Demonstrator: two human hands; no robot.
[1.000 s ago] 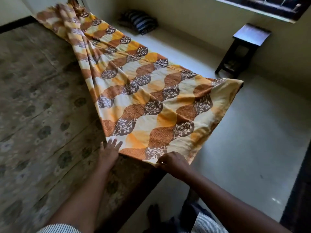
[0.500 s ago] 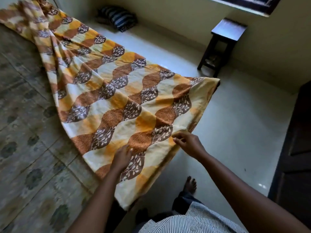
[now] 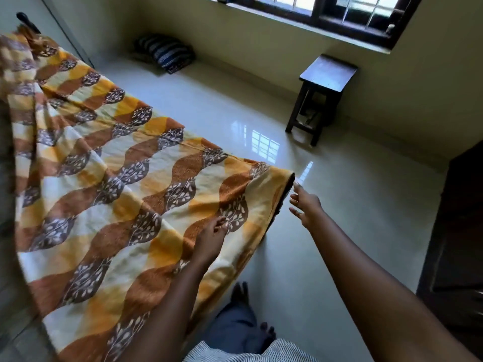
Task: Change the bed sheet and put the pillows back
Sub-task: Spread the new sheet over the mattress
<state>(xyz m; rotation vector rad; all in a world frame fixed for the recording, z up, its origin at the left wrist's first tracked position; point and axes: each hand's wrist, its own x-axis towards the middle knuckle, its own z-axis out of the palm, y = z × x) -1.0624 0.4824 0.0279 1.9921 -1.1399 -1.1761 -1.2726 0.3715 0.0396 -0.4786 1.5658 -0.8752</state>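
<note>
Right hand [image 3: 305,205] releases the sheet [image 3: 130,205], grip spread, reaching for its 3 o'clock corner; left hand [image 3: 211,237] rests relaxed on it; spreading unfinished.

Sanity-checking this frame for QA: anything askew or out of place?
Yes. The sheet lies diagonally, bunched at the far end, leaving the mattress bare at left. A dark striped pillow sits on the floor.

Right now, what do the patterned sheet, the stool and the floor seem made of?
Sheet: soft matte cloth, perhaps cotton; it creases and drapes softly. Stool: probably dark-stained wood, with a plank seat and square legs. Floor: glossy tile or polished stone; it mirrors the window.
</note>
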